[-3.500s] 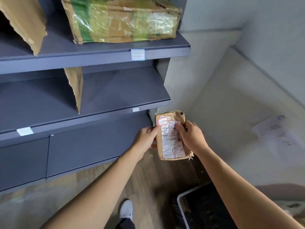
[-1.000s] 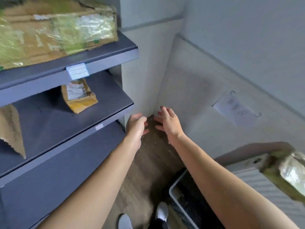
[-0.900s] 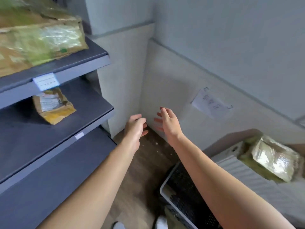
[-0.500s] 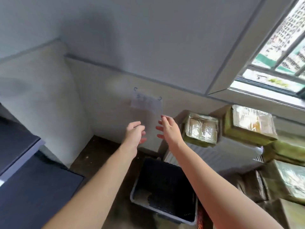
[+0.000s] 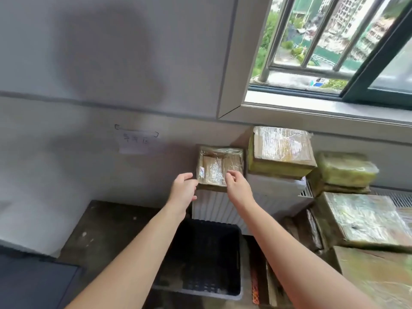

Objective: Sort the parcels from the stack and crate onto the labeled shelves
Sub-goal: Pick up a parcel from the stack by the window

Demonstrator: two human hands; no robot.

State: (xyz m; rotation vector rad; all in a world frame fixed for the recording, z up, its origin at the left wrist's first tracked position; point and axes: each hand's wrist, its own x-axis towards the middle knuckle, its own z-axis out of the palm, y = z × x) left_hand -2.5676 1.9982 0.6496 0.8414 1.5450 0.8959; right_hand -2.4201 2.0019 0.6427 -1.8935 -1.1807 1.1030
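A small brown parcel [image 5: 219, 161] wrapped in clear tape lies on top of a white radiator under the window. My left hand [image 5: 184, 190] hovers at its left edge with loosely bent fingers, holding nothing. My right hand [image 5: 237, 186] reaches over its front right part, fingers slightly curled; whether they touch it I cannot tell. Below my arms stands a dark plastic crate [image 5: 207, 257], which looks empty. More taped parcels form a stack to the right: a larger one [image 5: 282, 150], a greenish one [image 5: 345, 168] and a big flat one [image 5: 365, 219].
The white radiator [image 5: 223, 210] carries the small parcels. A handwritten paper note [image 5: 136, 140] is taped to the wall at the left. A barred window [image 5: 334, 47] is above. A dark shelf corner [image 5: 33, 284] shows at the lower left, over a dark wooden floor [image 5: 107, 230].
The small parcel I held earlier lies on the middle shelf. I have turned right, away from the shelves, and both empty hands have reached the small parcel on the radiator.
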